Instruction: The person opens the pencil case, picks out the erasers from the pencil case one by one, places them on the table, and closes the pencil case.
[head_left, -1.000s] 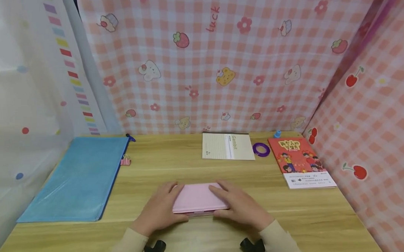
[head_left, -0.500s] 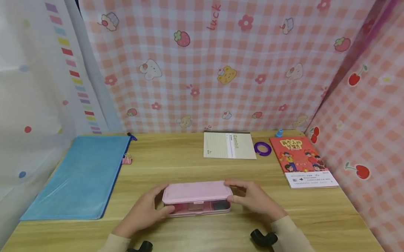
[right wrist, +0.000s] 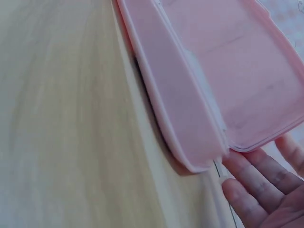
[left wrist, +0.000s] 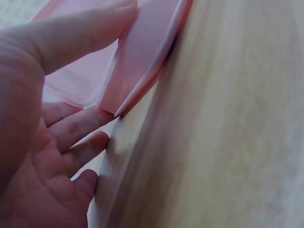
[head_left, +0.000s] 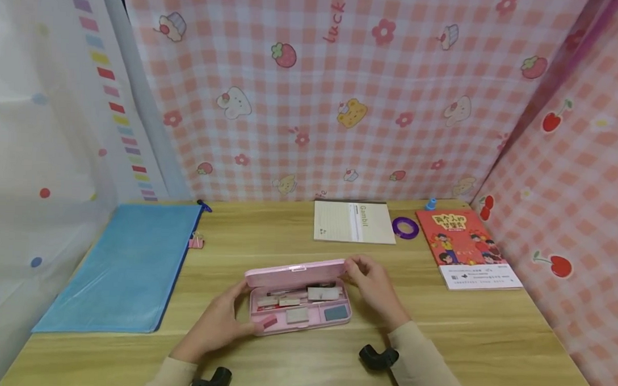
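Observation:
A pink pencil case (head_left: 312,317) lies on the wooden table with its lid (head_left: 296,276) tilted up. Inside are a white block (head_left: 323,294), a blue-grey block (head_left: 336,313), a beige block (head_left: 297,315), a small pink block (head_left: 269,321) and slim items. My left hand (head_left: 215,323) grips the case's left end, thumb at the front corner and fingers behind; the left wrist view shows the thumb over the case wall (left wrist: 142,52). At the lid's right end, my right hand (head_left: 377,286) pinches the corner. Its fingers (right wrist: 251,180) touch the lid's edge in the right wrist view.
A blue folder (head_left: 117,266) lies at left, beside a pink binder clip (head_left: 197,243) and a dark blue object (head_left: 204,206). Toward the back are a Gambit notebook (head_left: 338,221), a purple ring (head_left: 406,219), a small blue item (head_left: 430,204) and a red book (head_left: 460,244).
Both hands have spread to the pencil case's ends. The lid has gone from nearly closed to raised and tilted back, with the right hand at its corner, and the contents now show.

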### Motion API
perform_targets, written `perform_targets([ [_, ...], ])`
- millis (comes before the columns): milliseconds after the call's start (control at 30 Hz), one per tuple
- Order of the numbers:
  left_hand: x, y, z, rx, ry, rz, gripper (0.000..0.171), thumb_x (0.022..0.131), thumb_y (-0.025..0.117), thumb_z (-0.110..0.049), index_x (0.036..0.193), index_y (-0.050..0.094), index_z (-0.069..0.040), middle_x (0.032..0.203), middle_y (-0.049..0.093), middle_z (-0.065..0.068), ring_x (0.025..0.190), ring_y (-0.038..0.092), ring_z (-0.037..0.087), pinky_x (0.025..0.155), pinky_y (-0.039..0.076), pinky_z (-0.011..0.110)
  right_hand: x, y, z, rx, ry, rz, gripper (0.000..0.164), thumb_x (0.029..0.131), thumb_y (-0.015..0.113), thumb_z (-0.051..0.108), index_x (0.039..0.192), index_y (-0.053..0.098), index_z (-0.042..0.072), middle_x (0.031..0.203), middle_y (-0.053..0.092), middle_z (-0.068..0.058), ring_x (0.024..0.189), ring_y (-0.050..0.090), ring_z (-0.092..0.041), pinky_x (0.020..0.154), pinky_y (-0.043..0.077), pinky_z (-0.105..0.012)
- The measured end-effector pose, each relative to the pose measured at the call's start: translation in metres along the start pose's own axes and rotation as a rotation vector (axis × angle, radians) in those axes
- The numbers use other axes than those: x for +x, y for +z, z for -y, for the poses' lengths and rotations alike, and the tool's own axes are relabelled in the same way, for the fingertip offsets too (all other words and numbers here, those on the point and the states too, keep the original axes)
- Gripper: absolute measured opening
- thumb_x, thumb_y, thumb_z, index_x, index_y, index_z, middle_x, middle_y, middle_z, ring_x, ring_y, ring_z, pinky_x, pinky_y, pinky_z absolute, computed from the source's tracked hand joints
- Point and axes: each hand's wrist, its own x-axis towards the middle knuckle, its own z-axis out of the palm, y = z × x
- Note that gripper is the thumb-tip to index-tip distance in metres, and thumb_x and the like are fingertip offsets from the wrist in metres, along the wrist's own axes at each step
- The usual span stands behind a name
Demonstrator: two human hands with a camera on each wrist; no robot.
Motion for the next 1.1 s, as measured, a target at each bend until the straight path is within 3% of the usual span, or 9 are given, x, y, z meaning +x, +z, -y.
perform_targets([
  [167,-0.001,-0.001,0.002,-0.011,-0.030,0.013,0.122,0.058,0.089,-0.051,0.153,0.024,-0.010,0.146,0.045,0.007,0.141,0.026,0.030,0.115,0.019,0.051,0.006,0.007,-0.007,0.065,0.006,-0.063,0.026,0.098,0.056,0.026,0.097,0.065,0.001,0.095,0.069,-0.014,0.087,0.067,-0.026,0.079,0.057,-0.033],
  [333,-0.001,-0.001,0.004,-0.038,-0.050,0.032,0.123,0.058,0.089,-0.051,0.153,0.023,-0.011,0.148,0.041,0.005,0.142,0.024,0.028,0.116,0.017,0.051,0.009,0.009,-0.013,0.081,-0.064,-0.065,0.018,0.093,0.064,0.017,0.095,0.068,0.000,0.093,0.070,-0.013,0.084,0.066,-0.023,0.076,0.058,-0.030],
  [467,-0.001,-0.002,0.005,-0.046,-0.061,0.038,0.124,0.057,0.089,-0.050,0.154,0.021,-0.014,0.149,0.040,0.003,0.143,0.022,0.025,0.117,0.016,0.049,0.011,0.012,-0.014,0.085,-0.057,-0.072,0.010,0.091,0.067,0.011,0.095,0.069,0.001,0.090,0.071,-0.012,0.081,0.068,-0.022,0.074,0.058,-0.029],
  [733,-0.001,-0.004,0.006,-0.065,-0.035,0.032,0.131,0.055,0.090,-0.048,0.155,0.012,-0.015,0.143,0.047,-0.005,0.144,0.019,0.023,0.117,0.014,0.049,0.019,0.019,-0.011,0.079,-0.004,-0.119,0.011,0.085,0.069,-0.002,0.096,0.070,-0.001,0.090,0.072,-0.015,0.080,0.069,-0.022,0.071,0.059,-0.027],
  [1100,-0.003,-0.003,0.009,-0.050,0.026,0.005,0.131,0.056,0.089,-0.049,0.155,0.011,-0.012,0.135,0.054,-0.007,0.143,0.021,0.024,0.117,0.015,0.049,0.026,0.024,-0.016,0.121,0.070,-0.126,0.014,0.086,0.069,0.002,0.100,0.070,-0.002,0.091,0.071,-0.016,0.075,0.069,-0.021,0.068,0.059,-0.028],
])
